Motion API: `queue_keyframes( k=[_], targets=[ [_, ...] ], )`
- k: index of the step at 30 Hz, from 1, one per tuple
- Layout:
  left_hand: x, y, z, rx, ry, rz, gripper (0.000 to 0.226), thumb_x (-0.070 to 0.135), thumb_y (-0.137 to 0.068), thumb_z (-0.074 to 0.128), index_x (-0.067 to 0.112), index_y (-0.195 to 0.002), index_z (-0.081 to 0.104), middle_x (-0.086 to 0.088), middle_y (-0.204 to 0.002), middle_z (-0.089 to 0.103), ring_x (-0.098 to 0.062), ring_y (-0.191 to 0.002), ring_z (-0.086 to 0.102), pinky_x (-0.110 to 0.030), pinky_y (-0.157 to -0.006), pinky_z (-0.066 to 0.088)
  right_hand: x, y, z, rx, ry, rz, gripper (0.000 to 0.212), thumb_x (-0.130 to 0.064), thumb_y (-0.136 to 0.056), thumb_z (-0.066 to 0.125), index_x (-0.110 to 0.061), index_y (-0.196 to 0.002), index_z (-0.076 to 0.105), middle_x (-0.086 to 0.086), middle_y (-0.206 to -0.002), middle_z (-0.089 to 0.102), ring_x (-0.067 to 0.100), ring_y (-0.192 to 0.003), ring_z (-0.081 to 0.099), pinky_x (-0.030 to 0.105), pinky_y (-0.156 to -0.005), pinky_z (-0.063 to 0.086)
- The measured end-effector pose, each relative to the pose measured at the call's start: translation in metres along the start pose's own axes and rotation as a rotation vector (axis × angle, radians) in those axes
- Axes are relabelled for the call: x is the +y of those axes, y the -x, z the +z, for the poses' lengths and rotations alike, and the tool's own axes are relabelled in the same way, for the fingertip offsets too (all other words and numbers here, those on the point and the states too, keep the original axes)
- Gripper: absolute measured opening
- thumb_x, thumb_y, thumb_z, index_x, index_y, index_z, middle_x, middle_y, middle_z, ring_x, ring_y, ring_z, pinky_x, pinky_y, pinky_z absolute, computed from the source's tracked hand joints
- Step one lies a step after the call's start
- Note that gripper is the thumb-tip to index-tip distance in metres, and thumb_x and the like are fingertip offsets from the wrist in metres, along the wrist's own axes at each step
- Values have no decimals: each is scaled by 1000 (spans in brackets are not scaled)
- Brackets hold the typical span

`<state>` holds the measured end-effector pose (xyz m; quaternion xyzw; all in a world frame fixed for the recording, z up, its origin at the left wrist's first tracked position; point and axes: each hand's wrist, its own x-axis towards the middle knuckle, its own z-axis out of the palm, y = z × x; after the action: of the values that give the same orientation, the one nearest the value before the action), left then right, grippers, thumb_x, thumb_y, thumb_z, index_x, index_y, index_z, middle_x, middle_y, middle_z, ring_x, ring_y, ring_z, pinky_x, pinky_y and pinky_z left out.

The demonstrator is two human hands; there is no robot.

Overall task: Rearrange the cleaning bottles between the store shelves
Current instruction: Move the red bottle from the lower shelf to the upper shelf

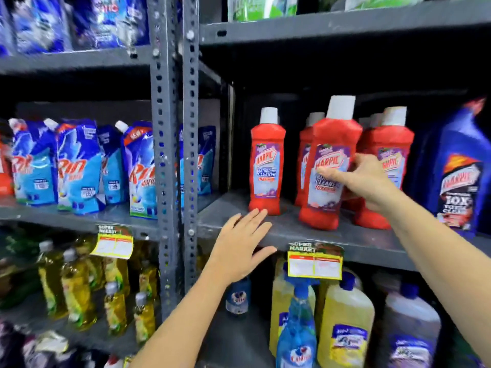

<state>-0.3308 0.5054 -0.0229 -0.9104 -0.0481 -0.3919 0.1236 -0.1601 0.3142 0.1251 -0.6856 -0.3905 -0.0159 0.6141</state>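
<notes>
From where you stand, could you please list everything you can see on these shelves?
Red Harpic bottles: at least five, red with white caps, right bay, middle shelf; the front one is in the right hand's grip.
Blue Harpic bottle: one, dark blue, far right of the same shelf.
Rin pouches: several, blue and white, left bay, middle shelf.
Yellow jugs: at least two, lower right shelf.
Blue spray bottle: one, before the jugs.
Amber bottles: several, lower left shelf.
Price tags: two, yellow, on shelf edges.
Left hand: open, at the shelf edge.
Right hand: around the front red bottle.
</notes>
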Motion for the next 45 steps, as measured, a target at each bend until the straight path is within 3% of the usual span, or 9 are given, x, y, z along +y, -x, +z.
queue_keyframes(
  k=[5,13,16,25,32,36,38,42,45],
  targets=[
    [1,-2,12,157,-36,-20,50,54,-96,40,15,-117,65,-4,-120,67,-22,-110,61,-43,-102,35,13,-10,6,-22,48,10,27,-30,-74,82,-22,-95,67,5,-101,74,15,-83,69,28,-63,52],
    [2,-2,11,196,-80,-5,48,54,-95,41,18,-116,65,0,-119,68,-18,-110,61,-35,-90,39,53,12,13,-79,95,43,70,-21,-61,91,-19,-122,56,-1,-115,69,12,-98,66,32,-93,50],
    [-1,-3,13,174,-96,-8,47,55,-96,39,21,-117,63,2,-120,67,-17,-112,60,-35,-89,39,67,18,15,-86,237,13,84,-22,-56,93,-20,-128,51,-5,-118,66,13,-104,63,28,-94,46],
    [1,-2,16,230,-98,-17,47,54,-96,40,18,-115,64,0,-117,68,-18,-110,61,-34,-89,38,79,-15,19,-61,323,54,82,-25,-61,91,-13,-129,46,6,-129,63,21,-112,60,28,-92,44],
    [3,-2,13,237,-102,-24,45,52,-95,43,18,-114,64,-1,-115,68,-18,-107,60,-34,-87,38,93,-28,18,-130,170,79,82,-19,-60,92,-18,-128,47,6,-127,64,22,-114,62,42,-102,49],
    [4,-2,13,225,-91,-32,44,52,-95,43,18,-115,64,-1,-116,67,-18,-108,60,-35,-87,39,92,-25,18,-211,62,68,74,3,-74,78,-11,-136,41,6,-127,60,15,-110,58,14,-78,53],
    [4,-2,12,219,-86,-35,44,52,-95,43,18,-115,63,-1,-116,67,-18,-108,60,-35,-87,39,92,-26,19,-230,54,63,73,5,-76,75,-9,-138,38,6,-126,58,15,-109,57,11,-73,52],
    [6,-2,11,221,-82,-37,44,51,-95,44,17,-114,64,-1,-116,67,-19,-107,60,-34,-87,38,99,-30,23,-204,53,73,73,-2,-73,80,-10,-133,40,10,-133,59,20,-116,59,34,-100,48],
    [6,-2,11,206,-79,-41,45,52,-95,43,17,-115,64,-2,-117,67,-19,-107,60,-35,-89,37,100,-31,25,-191,63,58,72,-3,-72,82,-9,-131,41,7,-130,60,19,-114,59,35,-101,47]
  ],
)
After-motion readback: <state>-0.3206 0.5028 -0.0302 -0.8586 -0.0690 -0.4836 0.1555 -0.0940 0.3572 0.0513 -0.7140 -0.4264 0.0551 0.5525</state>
